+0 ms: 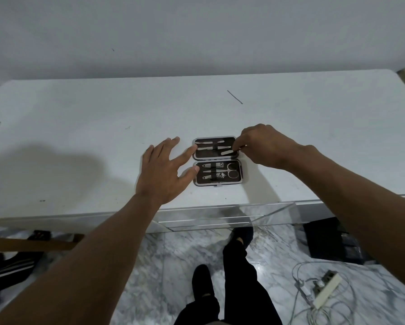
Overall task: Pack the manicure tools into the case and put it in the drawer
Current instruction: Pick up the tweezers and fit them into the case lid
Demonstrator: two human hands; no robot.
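Note:
An open manicure case (217, 160) lies flat on the white table (79, 137), both dark-lined halves facing up. The near half holds clippers and small scissors (229, 171) under elastic straps. The far half holds slim metal tools. My right hand (262, 146) pinches a flat metal tool (228, 152) at the far half's right edge. My left hand (166, 170) rests with fingers spread on the table, its fingertips touching the case's left side. Below the table's front edge a drawer front (208, 221) shows.
A thin dark stick (235, 97) lies farther back on the table. On the marble floor are a power strip with cables (325, 289) at the right, a dark box (330, 242), and shoes at the left. My legs stand before the drawer.

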